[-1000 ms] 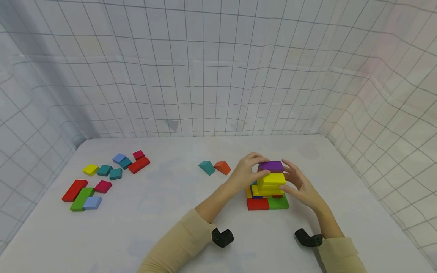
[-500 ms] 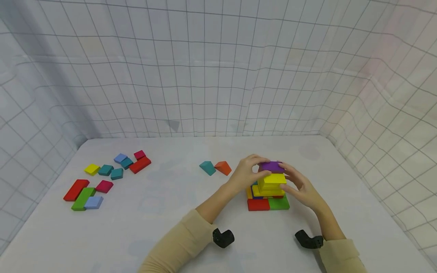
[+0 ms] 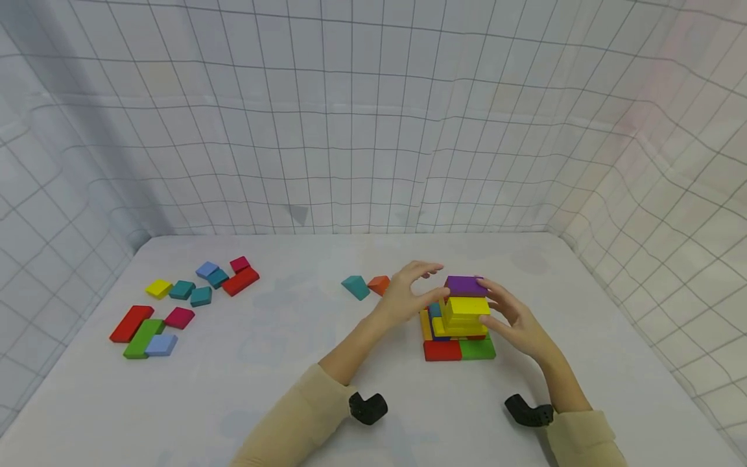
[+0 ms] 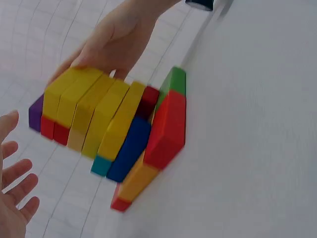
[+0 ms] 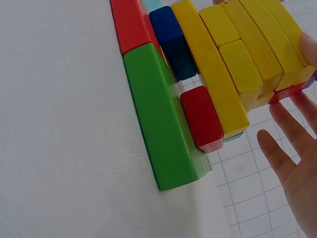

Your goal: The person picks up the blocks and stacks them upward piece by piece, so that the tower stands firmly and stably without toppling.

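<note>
A tower of coloured building blocks (image 3: 463, 318) stands at the right of the table, with a purple block (image 3: 465, 286) on top. Below that come several yellow blocks (image 4: 91, 111). At its foot lie a red block (image 3: 441, 351) and a green block (image 5: 158, 119). My left hand (image 3: 403, 298) is just left of the tower, fingers parted and holding nothing; the left wrist view shows a gap between it and the blocks. Along the tower's right side rests my right hand (image 3: 516, 324), its fingertips at the purple block and its thumb by the yellow ones.
A teal block (image 3: 355, 287) and an orange block (image 3: 378, 285) lie left of the tower, the orange partly behind my left hand. Farther left, several loose blocks are scattered, among them a red one (image 3: 131, 323) and a yellow one (image 3: 159, 288). A gridded white curtain (image 3: 373, 130) surrounds the table.
My left hand has let go of the purple block and moved a little left, its fingers parting. My right fingertips have come in against the purple block, which stays on top.
</note>
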Action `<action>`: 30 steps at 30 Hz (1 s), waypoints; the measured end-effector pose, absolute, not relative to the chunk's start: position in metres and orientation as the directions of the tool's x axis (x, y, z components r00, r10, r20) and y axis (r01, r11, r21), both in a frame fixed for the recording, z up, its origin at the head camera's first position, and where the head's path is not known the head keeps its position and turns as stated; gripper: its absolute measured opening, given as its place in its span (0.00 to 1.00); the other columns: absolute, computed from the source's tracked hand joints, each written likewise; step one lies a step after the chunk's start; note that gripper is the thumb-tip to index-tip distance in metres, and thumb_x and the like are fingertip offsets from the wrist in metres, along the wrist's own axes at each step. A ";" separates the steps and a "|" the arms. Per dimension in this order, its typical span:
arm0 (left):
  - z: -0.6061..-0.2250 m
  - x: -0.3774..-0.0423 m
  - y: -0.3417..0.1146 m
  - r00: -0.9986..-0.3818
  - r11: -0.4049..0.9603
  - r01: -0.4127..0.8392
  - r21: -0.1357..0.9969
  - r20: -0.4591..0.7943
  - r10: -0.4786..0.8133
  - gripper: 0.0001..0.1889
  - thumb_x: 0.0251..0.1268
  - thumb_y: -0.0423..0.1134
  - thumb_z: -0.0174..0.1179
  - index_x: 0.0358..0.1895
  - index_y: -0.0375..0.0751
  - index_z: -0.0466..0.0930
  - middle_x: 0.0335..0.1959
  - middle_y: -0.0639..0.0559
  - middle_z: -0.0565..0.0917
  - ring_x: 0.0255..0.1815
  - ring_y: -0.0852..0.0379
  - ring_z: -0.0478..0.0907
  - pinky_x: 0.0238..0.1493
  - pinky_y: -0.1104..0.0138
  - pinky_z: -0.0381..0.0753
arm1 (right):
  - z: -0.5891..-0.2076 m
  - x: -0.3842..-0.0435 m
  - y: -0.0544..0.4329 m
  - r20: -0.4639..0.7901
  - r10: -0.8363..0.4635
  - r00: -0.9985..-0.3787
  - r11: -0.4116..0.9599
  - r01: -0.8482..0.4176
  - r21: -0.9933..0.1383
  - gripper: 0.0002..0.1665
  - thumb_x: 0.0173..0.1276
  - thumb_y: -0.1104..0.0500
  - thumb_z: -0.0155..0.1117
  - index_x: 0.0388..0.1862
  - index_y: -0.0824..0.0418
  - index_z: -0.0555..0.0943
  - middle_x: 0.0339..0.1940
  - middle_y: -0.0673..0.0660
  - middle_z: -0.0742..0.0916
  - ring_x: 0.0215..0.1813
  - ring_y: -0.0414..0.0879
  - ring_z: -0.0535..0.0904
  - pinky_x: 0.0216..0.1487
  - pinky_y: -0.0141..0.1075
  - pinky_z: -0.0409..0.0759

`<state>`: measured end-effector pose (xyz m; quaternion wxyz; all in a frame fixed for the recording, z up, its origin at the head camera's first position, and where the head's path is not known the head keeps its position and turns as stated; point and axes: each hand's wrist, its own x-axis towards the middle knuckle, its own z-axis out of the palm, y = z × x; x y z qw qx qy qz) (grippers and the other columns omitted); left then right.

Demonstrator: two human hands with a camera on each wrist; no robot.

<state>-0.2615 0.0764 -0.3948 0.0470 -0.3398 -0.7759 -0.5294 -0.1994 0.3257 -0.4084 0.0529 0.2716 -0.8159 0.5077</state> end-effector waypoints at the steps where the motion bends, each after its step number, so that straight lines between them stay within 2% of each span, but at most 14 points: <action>1: -0.397 -0.265 0.066 -0.774 0.217 0.575 0.789 0.439 0.456 0.23 0.58 0.45 0.62 0.57 0.44 0.74 0.53 0.50 0.76 0.52 0.49 0.71 0.51 0.53 0.74 | -0.408 -0.199 0.326 0.359 -0.387 -0.849 0.338 -0.493 -0.802 0.37 0.62 0.73 0.55 0.70 0.63 0.57 0.71 0.59 0.61 0.65 0.35 0.62 0.61 0.26 0.63; 4: -0.406 -0.276 0.027 -0.801 0.280 0.579 0.766 0.470 0.370 0.22 0.57 0.42 0.63 0.55 0.40 0.75 0.52 0.48 0.77 0.51 0.47 0.71 0.52 0.52 0.72 | -0.408 -0.199 0.325 0.357 -0.380 -0.853 0.341 -0.488 -0.803 0.37 0.62 0.73 0.55 0.69 0.63 0.57 0.71 0.59 0.61 0.65 0.35 0.62 0.62 0.26 0.63; 9: -0.423 -0.293 -0.056 -0.841 0.475 0.536 0.698 0.490 0.228 0.21 0.54 0.38 0.65 0.53 0.36 0.76 0.51 0.42 0.77 0.53 0.45 0.70 0.56 0.50 0.67 | -0.409 -0.198 0.326 0.361 -0.378 -0.852 0.330 -0.489 -0.808 0.36 0.62 0.74 0.54 0.69 0.64 0.57 0.70 0.56 0.62 0.65 0.34 0.62 0.61 0.24 0.62; 14: -0.438 -0.298 -0.136 -0.886 0.703 0.398 0.590 0.446 0.128 0.22 0.55 0.36 0.62 0.54 0.36 0.74 0.53 0.36 0.74 0.56 0.37 0.66 0.56 0.42 0.60 | -0.409 -0.197 0.326 0.365 -0.378 -0.851 0.328 -0.492 -0.806 0.36 0.62 0.74 0.54 0.69 0.65 0.58 0.70 0.51 0.63 0.65 0.34 0.62 0.61 0.24 0.62; 17: -0.443 -0.295 -0.172 -0.905 0.789 0.312 0.530 0.419 0.076 0.23 0.53 0.35 0.61 0.55 0.35 0.73 0.54 0.33 0.71 0.56 0.33 0.63 0.55 0.39 0.57 | -0.409 -0.198 0.326 0.367 -0.377 -0.850 0.328 -0.493 -0.806 0.35 0.62 0.74 0.54 0.68 0.65 0.58 0.69 0.50 0.63 0.64 0.34 0.62 0.61 0.24 0.62; 23: -0.443 -0.284 -0.211 -0.910 0.869 0.232 0.437 0.412 0.035 0.22 0.53 0.34 0.60 0.54 0.32 0.72 0.52 0.30 0.68 0.53 0.30 0.62 0.51 0.38 0.55 | -0.410 -0.199 0.326 0.371 -0.382 -0.847 0.322 -0.498 -0.805 0.35 0.62 0.75 0.54 0.68 0.65 0.58 0.69 0.49 0.63 0.65 0.34 0.62 0.61 0.24 0.62; 30: -0.444 -0.281 -0.220 -0.930 0.898 0.208 0.388 0.362 0.059 0.21 0.58 0.37 0.58 0.54 0.30 0.71 0.52 0.31 0.65 0.53 0.31 0.58 0.53 0.38 0.52 | -0.412 -0.200 0.326 0.373 -0.383 -0.845 0.321 -0.500 -0.804 0.36 0.62 0.75 0.54 0.68 0.65 0.58 0.69 0.50 0.64 0.65 0.35 0.62 0.61 0.23 0.62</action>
